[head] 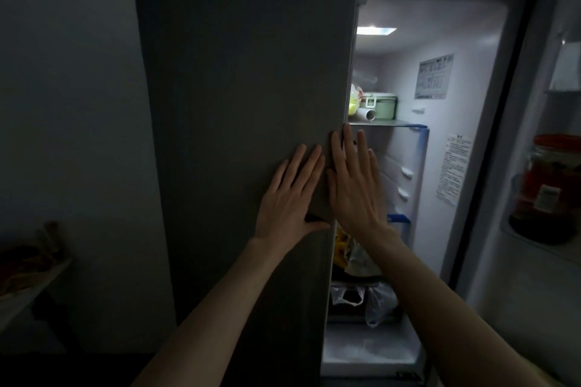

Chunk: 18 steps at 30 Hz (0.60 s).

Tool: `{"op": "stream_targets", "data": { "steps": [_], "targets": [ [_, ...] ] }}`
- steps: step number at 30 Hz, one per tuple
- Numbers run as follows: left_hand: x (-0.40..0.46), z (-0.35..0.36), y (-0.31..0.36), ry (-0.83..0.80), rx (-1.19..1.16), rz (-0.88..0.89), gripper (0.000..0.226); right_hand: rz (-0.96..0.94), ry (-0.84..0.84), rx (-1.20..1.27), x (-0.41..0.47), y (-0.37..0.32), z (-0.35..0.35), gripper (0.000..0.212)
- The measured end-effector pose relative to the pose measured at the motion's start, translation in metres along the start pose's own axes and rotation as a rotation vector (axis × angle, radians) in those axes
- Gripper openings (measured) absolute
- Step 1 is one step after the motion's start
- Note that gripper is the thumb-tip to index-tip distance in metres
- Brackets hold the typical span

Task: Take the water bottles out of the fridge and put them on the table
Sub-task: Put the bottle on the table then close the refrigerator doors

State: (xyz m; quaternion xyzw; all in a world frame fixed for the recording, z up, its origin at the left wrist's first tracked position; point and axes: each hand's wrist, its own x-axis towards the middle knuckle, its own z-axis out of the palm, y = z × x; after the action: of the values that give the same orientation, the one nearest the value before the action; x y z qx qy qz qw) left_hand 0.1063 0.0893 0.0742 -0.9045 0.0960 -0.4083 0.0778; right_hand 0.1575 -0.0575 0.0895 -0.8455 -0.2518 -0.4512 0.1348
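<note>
I have both hands up at the side-by-side fridge [440, 166]. My left hand [290, 195] lies flat on the closed left door [235, 135], fingers straight and slightly spread, gripping nothing; I judge it is there to steady that door or keep it shut. My right hand [353, 185] is just beside it at the door's inner edge, fingers also straight and loosely spread, empty, partly in front of the lit compartment. Whether it touches the edge or hovers before it I cannot tell.

The right door [550, 166] stands swung wide, and its bin holds a red jar [547, 188]. Inside, the upper shelf [390, 124] carries a pale green lidded box [382, 107], something yellow beside it and a small white tube. Lower down are plastic bags [364, 298] and yellow packaging.

I cannot pick out any water bottles in what shows here; they may sit behind the closed left door or deeper on a shelf. The task looks barely begun. A counter [31, 276] with dark clutter sits at the far left, well apart from the fridge, probably where the bottles should go.
</note>
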Motion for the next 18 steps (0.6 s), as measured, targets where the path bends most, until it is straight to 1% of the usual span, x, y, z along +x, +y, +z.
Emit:
{"op": "stream_targets", "data": {
  "steps": [3,6,8,10,12,16,18],
  "targets": [
    [0.001,-0.001,0.000,0.022,0.000,-0.003,0.128,0.017,-0.024,-0.006,0.001,-0.004,-0.003,0.069],
    [-0.002,-0.002,0.007,0.034,-0.018,-0.044,0.129,0.046,-0.074,0.038,-0.004,-0.016,-0.018,0.068],
    [-0.002,-0.006,0.020,0.055,-0.071,-0.117,0.121,0.089,-0.069,0.099,-0.011,-0.020,-0.038,0.066],
    [0.001,-0.014,0.042,0.074,-0.161,-0.160,0.112,0.153,-0.018,0.129,-0.024,-0.012,-0.063,0.063],
    [0.006,-0.023,0.076,0.088,-0.317,-0.104,0.108,0.214,0.060,0.097,-0.043,0.006,-0.089,0.060],
    [0.016,-0.040,0.166,0.149,-0.656,0.090,0.098,0.328,0.185,0.032,-0.089,0.051,-0.149,0.049],
    [0.019,-0.052,0.213,0.192,-0.817,0.175,0.091,0.348,0.264,-0.019,-0.113,0.071,-0.184,0.046]
  ]
}}
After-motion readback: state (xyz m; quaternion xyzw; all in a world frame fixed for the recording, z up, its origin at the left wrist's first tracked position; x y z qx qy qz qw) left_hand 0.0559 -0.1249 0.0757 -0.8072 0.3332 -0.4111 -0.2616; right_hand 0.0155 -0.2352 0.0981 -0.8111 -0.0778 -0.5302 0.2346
